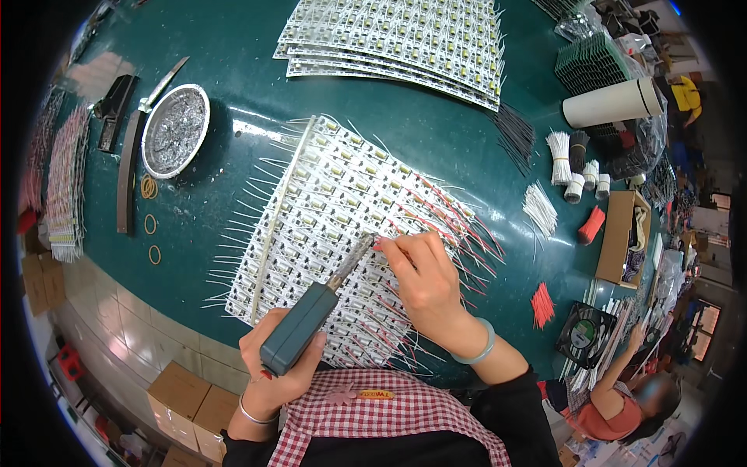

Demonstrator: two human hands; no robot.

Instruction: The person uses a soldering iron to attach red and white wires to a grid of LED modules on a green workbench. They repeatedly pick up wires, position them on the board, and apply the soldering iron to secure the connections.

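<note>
My left hand (282, 354) is closed round the green handle of a soldering gun (299, 327). The gun's metal tip points up and right, to the fingertips of my right hand (426, 284). On that hand, thumb and forefinger are pinched together just above the board; what lies between them is too small to make out. Both hands are over a white panel of circuit boards (311, 202) with rows of small yellowish parts. White wires stick out along its left edge, and red wires (459, 222) fan out on the right. A pale strip runs along the panel's left side.
More board panels (397, 39) are stacked at the far side. To the left are a bowl of metal scraps (177, 128), a knife (166, 84) and rubber bands (151, 224). Wire bundles (539, 210), a white bottle (611, 103) and a fan (585, 331) lie right, near a co-worker (615, 409).
</note>
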